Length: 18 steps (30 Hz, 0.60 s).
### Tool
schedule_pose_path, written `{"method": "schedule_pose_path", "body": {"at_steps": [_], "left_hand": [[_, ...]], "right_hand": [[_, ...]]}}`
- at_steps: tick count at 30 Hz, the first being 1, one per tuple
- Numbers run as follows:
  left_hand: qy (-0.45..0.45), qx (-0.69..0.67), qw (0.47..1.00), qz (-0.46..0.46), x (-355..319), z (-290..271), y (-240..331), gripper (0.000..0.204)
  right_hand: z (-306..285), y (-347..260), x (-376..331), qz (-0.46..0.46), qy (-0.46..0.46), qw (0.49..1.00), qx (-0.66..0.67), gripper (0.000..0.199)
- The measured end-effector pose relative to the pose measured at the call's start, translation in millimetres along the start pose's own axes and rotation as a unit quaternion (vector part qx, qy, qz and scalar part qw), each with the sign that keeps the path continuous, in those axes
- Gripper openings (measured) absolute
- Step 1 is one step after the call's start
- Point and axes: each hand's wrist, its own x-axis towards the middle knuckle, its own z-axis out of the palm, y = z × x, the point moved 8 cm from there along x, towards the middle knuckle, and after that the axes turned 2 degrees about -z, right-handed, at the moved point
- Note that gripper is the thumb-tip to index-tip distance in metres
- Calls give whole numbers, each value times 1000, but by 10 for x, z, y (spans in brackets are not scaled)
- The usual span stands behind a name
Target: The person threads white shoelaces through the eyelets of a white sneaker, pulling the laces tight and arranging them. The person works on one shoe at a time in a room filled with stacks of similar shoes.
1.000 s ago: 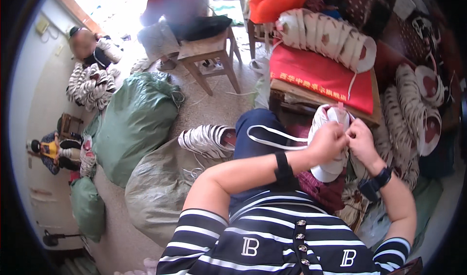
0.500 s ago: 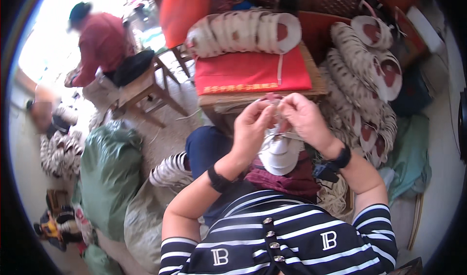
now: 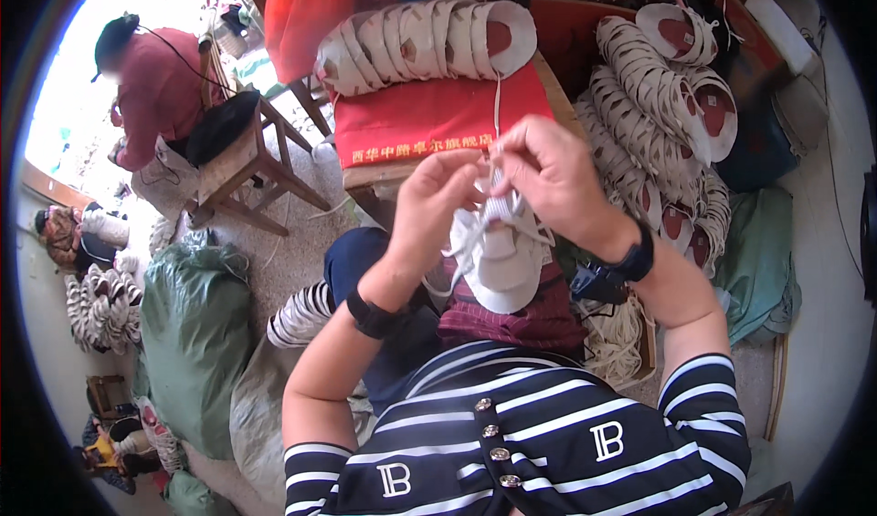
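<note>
A white shoe upper [image 3: 501,274] lies on my lap over maroon cloth, its toe toward me. White shoelace [image 3: 473,237] crosses its front, with loose loops at the sides. At its far end my left hand [image 3: 431,201] is closed, thumb and forefinger pinching the edge of the upper. Close beside it, my right hand [image 3: 559,187] pinches the lace between thumb and fingers. The fingertips of both hands nearly meet, and what lies right between them is partly hidden. Each wrist wears a black band.
Ahead, a wooden table [image 3: 557,96] bears red cloth [image 3: 411,123] and a row of nested shoe uppers [image 3: 411,46]. More uppers [image 3: 658,105] are piled at right, above a box of laces [image 3: 621,347]. Green sacks [image 3: 196,342] stand left; beyond, a person [image 3: 160,87] sits on a wooden chair [image 3: 242,164].
The view has shifted, so the table and sacks sit differently in the picture. The upper on my lap shows more fully, with its lace loops spread. Both hands still work at its far end.
</note>
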Motion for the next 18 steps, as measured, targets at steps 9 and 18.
{"method": "schedule_pose_path", "body": {"at_steps": [9,18], "left_hand": [[-211,38,974,-75,-606,347,-211,40],[-180,-207,961,29,-448,465,1435,30]], "right_hand": [[-937,-1280,763,-225,122,958,130,14],[-506,781,64,178,33,983,29,21]]}}
